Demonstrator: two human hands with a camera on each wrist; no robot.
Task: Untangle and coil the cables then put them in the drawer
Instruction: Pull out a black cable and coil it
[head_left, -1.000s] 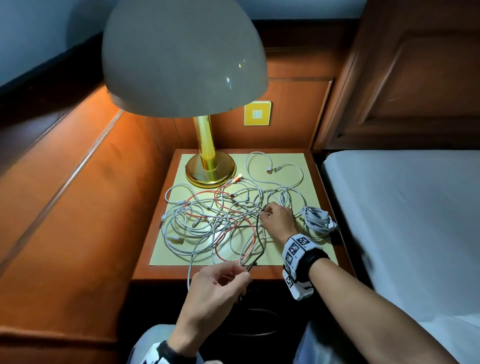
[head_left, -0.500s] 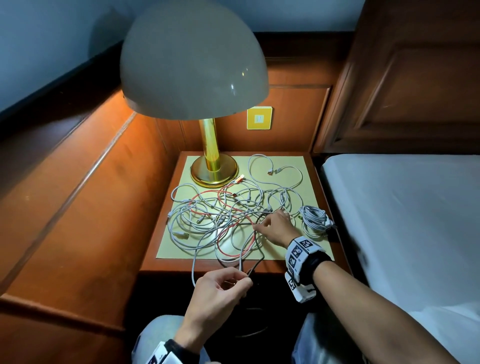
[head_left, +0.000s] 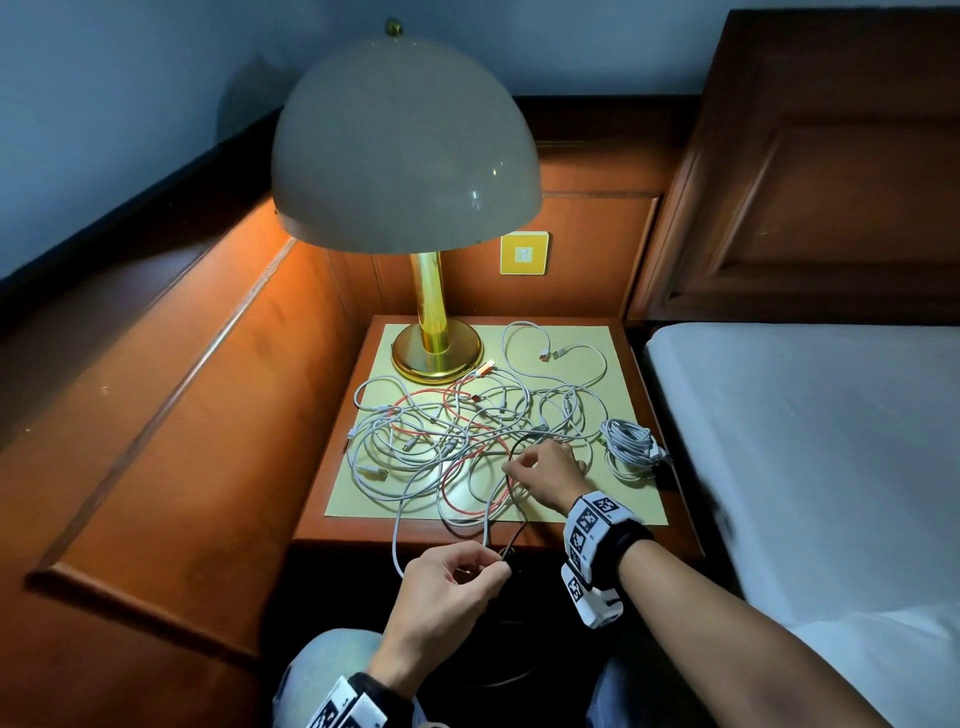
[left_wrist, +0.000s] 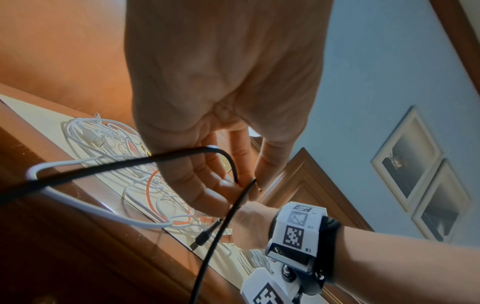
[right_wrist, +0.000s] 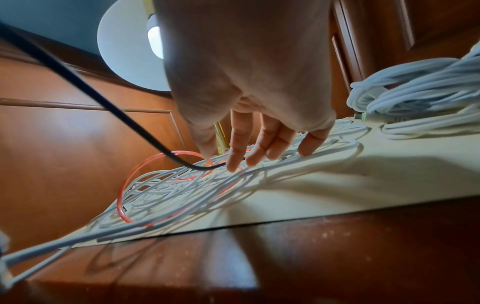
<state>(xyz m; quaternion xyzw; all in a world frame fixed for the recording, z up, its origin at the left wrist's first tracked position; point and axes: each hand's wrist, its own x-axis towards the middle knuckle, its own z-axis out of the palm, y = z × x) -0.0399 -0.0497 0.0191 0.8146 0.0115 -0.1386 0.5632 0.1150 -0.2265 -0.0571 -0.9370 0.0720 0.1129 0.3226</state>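
A person sits before a small wooden bedside table (head_left: 332, 525) at the centre of the head view, under a domed white lamp on a brass stand (head_left: 405, 150). A loose tangle of white and red charging cables (head_left: 447, 441) sprawls across the table's pale yellow mat. Compared with a second ago, more of the thin black cable (head_left: 511, 499) has come forward out of the heap: it now arcs from the middle of the tangle down past the table's front edge.

The left hand (head_left: 447, 597), low in the frame and off the table, pinches that black cable between thumb and fingertips (left_wrist: 228, 185). The right hand (head_left: 545, 470) has slid slightly toward the lower left of the mat; its fingers (right_wrist: 236, 152) are spread and press down on the white strands where the black cable emerges.

One white cable bundle already coiled (head_left: 631, 447) sits at the mat's right edge. Judging by this, the black cable is being freed next; most cables remain tangled, and no drawer is visible.
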